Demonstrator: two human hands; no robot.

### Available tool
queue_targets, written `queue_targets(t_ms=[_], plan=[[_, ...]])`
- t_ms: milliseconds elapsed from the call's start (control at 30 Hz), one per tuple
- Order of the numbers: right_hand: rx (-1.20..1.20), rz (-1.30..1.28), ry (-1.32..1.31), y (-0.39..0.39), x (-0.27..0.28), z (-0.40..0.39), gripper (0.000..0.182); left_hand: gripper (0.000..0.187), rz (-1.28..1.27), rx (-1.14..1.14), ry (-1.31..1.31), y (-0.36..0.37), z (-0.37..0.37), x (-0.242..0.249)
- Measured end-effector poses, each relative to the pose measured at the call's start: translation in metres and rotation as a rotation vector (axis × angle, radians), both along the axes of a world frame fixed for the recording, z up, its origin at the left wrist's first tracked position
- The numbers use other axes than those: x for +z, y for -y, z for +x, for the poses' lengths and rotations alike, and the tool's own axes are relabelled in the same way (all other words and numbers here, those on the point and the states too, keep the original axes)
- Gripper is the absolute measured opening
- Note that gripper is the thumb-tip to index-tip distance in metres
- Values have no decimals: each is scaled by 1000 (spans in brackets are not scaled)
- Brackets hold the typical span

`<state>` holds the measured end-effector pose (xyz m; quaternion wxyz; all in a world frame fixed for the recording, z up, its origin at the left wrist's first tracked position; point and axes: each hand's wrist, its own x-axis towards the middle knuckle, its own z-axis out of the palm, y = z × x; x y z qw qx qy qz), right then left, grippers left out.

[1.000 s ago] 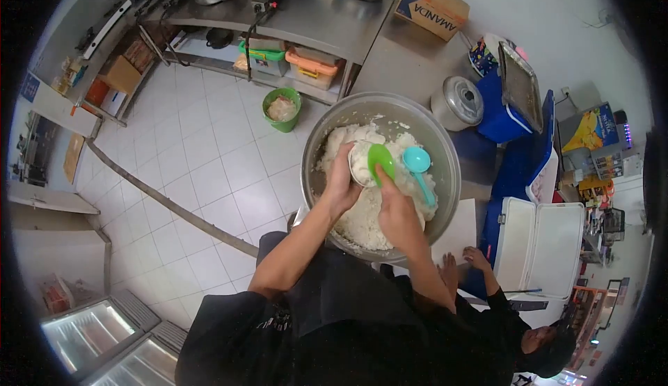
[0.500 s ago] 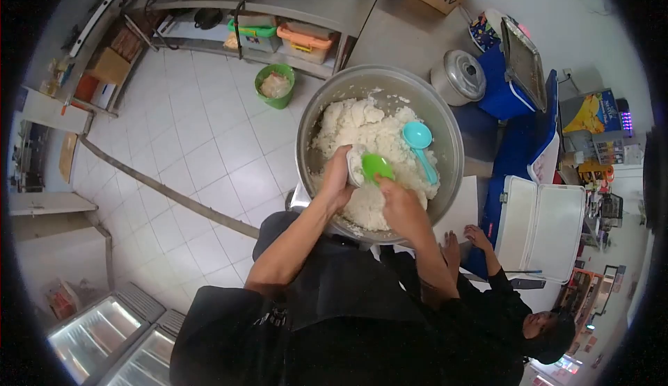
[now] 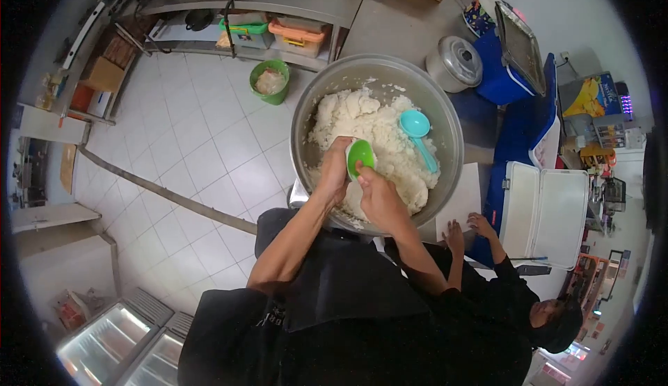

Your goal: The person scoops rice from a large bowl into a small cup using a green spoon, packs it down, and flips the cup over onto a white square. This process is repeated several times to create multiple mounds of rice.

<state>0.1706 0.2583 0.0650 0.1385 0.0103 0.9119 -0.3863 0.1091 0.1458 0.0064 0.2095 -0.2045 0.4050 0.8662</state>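
Note:
A large metal pot [image 3: 445, 108] of white cooked rice [image 3: 362, 111] stands in front of me. Over the rice, my left hand [image 3: 335, 170] is wrapped round a small whitish cup, now mostly hidden behind the green scoop. My right hand [image 3: 381, 198] grips the green rice scoop [image 3: 362, 155] by its handle, its bowl up against the cup's mouth. A turquoise ladle [image 3: 415, 124] lies on the rice at the right, untouched.
A lidded metal pot [image 3: 456, 62] and blue coolers [image 3: 501, 73] stand to the right. A co-worker's hands [image 3: 466, 229] rest on a white board [image 3: 459, 195]. A green bucket [image 3: 270, 83] sits on the tiled floor, left of the pot.
The green scoop has moved slightly left and turned to cover the cup, which showed rice in it before. The co-worker's hands have shifted slightly.

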Motion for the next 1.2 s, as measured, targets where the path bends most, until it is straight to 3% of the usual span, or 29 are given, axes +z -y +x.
queue_targets(t_ms=[100,200,233,267,333,367,467,567,667,767,800,867,900,967,1033,1100,1133,1200], plan=[[117,-155,-32,-27,-29,-14,32,28,-93,-19,28,-1,2,-6],[187,-45,-93,-53,4,-30,31,30,122,12,135,-4,-5,4],[103,-62,-228,-53,14,-26,33,30,116,69,112,-7,-11,8],[113,-61,-245,-50,17,-23,33,30,115,134,93,-9,-16,8],[-93,-90,-257,-39,16,-15,34,31,113,186,33,-12,-32,-13],[-57,-83,-228,-29,8,-10,36,31,99,219,0,-13,-32,-27],[-112,37,-104,-12,-9,-8,31,32,160,101,25,-7,-30,-4],[-84,96,-178,-18,-24,-15,31,33,155,83,111,-5,-25,1],[-107,-86,-177,-44,-55,-21,32,34,140,58,153,-4,-24,-4],[-91,15,-157,-99,-111,-32,32,38,256,-15,97,5,-34,-20],[-83,16,-167,-99,-98,-40,32,38,258,-9,86,8,-41,-15],[-295,30,-55,-92,-63,-33,32,42,309,3,4,15,-39,-6],[-211,36,2,-96,-62,-33,36,42,303,-21,12,19,-36,-2],[-263,100,-97,-101,-58,-20,39,43,574,-107,45,25,-43,7],[-322,173,-161,-102,-42,12,45,44,614,-133,66,24,-45,13],[-557,-43,-171,-113,-36,54,54,48,712,-182,53,19,-48,6],[-616,-30,-156,-113,-20,80,54,49,723,-220,31,12,-49,10],[-778,-267,-68,-112,15,128,57,49,703,-213,73,-13,-36,38]])
